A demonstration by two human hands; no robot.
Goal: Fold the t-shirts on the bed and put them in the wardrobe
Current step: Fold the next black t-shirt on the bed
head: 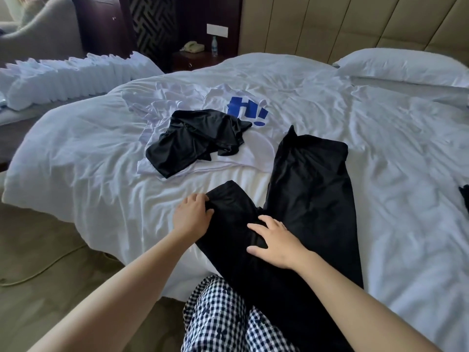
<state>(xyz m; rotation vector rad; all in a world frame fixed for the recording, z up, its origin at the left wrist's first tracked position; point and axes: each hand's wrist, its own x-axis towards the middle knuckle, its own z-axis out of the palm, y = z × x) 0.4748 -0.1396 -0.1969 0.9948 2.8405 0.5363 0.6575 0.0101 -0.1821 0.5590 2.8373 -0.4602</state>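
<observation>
Black t-shirt [309, 189] on bed [76, 153], centre frame, long axis running lower centre to upper right. My left hand [193, 215] pinches sleeve [228, 199] at shirt's left edge. My right hand [275, 243] lies flat, fingers spread, pressing mid-shirt. Sleeve nearer left hand, so fold goes rightward.

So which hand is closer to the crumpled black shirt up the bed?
Left. The left hand is just this side of the crumpled black shirt; the right hand is farther back and rightward.

Black t-shirt [312, 189], white duvet [76, 148], navy-and-white checked trousers [218, 313]
</observation>
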